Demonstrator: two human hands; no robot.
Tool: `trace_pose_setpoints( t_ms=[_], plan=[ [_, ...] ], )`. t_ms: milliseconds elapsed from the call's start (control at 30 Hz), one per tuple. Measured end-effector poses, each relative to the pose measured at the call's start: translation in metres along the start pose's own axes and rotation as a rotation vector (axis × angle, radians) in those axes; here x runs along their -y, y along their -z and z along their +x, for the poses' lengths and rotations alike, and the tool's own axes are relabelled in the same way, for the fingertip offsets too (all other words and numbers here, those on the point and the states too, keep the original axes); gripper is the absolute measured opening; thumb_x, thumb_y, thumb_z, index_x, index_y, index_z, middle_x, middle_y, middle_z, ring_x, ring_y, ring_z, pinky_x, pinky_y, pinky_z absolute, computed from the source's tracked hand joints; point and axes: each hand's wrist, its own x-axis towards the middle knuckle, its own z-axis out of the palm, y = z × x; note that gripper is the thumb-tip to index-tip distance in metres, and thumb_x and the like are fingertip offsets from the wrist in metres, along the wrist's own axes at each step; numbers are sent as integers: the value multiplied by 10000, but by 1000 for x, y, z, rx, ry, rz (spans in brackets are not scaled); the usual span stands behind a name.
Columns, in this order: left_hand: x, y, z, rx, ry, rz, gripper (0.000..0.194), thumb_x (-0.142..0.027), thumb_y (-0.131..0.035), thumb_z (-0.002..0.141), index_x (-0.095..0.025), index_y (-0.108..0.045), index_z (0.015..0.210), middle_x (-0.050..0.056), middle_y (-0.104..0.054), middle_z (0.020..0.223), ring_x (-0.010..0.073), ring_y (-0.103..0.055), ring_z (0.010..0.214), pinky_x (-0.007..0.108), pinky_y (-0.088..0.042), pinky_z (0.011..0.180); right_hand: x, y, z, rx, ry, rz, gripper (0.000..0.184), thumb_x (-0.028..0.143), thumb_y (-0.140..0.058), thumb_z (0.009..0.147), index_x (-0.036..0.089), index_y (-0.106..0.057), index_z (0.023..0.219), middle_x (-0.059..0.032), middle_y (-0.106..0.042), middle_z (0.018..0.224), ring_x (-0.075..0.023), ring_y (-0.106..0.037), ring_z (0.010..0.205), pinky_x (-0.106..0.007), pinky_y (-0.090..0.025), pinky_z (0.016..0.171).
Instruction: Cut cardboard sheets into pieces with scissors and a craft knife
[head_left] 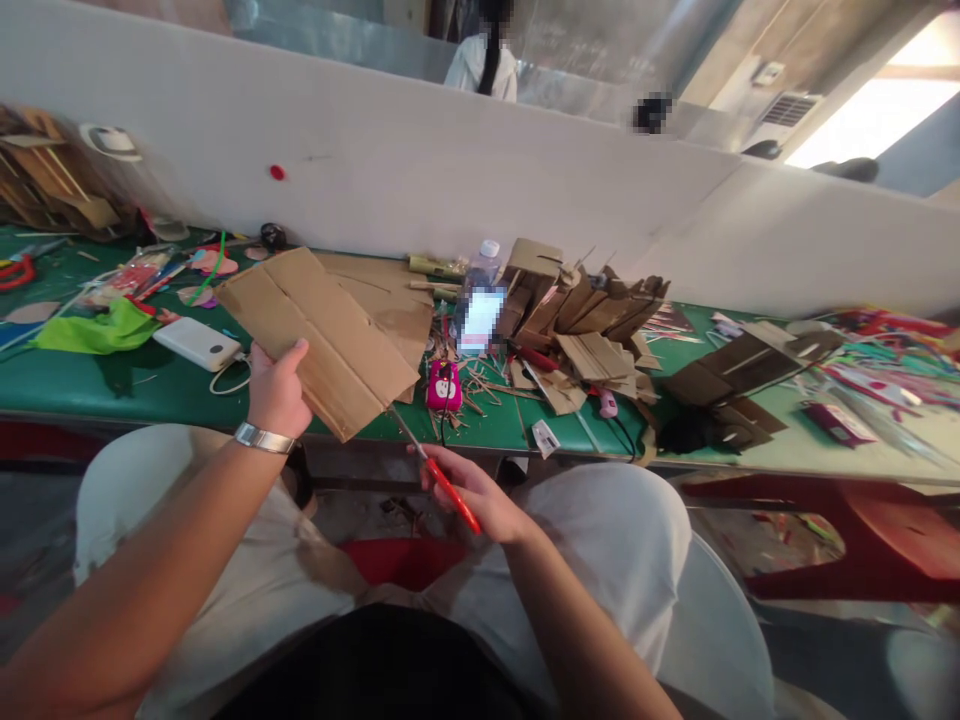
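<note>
My left hand (281, 385) grips the near left edge of a folded brown cardboard piece (322, 335), thumb on top and fingers underneath. Creases run along the cardboard, which is held tilted above the front of the green table. In my right hand (469, 490) is a pair of scissors with red handles (452, 495). Their blades point up and left, and the tips meet the cardboard's lower right edge. Whether the blades are apart is hard to make out. Behind the held piece lies another flat cardboard sheet (397, 295).
A clear bottle (484, 265) stands behind a lit phone (480, 318). Cut cardboard pieces (600, 360) pile to their right. Near the front edge sit a pink pouch-like item (444, 385) and cardboard scraps. At left are a white power bank (196, 343) and green cloth (105, 328). A white partition (375, 160) rises behind.
</note>
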Motion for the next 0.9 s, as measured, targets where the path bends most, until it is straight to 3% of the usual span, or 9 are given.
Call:
trace_pose_setpoints(
  t_ms=[100,233,400,633,833,900],
  plan=[
    [-4,-6,-7,-49,-18,-45,490,-300,-847,711,-267,-621,1144,37,-747,1289,234,-706,1147,370,-577,1015,-2,-3,0,25,-62,-13,638,455,-814,883,224,-624,1447,-21,-603,989,-122,-519,783,-229,-425,650],
    [-7,-14,-21,23,18,5,470,-330,-850,721,-254,-648,1139,53,-757,1257,259,-701,1168,388,-568,1034,-13,-9,3,-17,-81,116,666,525,-804,882,252,-619,1460,-22,-587,1019,-104,-509,726,-213,-444,599],
    [-7,-16,-28,40,-24,18,485,-340,-870,727,-256,-649,1151,68,-732,1323,273,-663,1257,399,-524,1110,-26,-11,7,-11,-61,220,672,535,-802,875,257,-624,1461,-39,-620,1049,-102,-531,672,-210,-371,511],
    [-4,-13,-25,6,-76,53,485,-362,-859,765,-263,-622,1176,61,-732,1312,250,-680,1217,377,-532,1098,-22,-10,6,29,-55,191,648,539,-808,877,249,-656,1435,-39,-643,1050,-118,-548,753,-246,-412,653],
    [-1,-18,-34,90,-93,71,482,-488,-855,824,-246,-648,1187,96,-738,1325,260,-671,1281,391,-516,1141,-27,-14,7,64,-89,243,678,553,-811,869,279,-629,1462,-32,-611,1076,-105,-548,718,-228,-380,585],
    [3,-18,-35,84,-34,50,492,-527,-865,813,-231,-673,1155,116,-746,1315,280,-671,1300,414,-521,1149,-29,-16,7,52,-87,254,685,537,-827,862,271,-632,1462,-28,-612,1058,-99,-538,708,-230,-381,597]
  ],
)
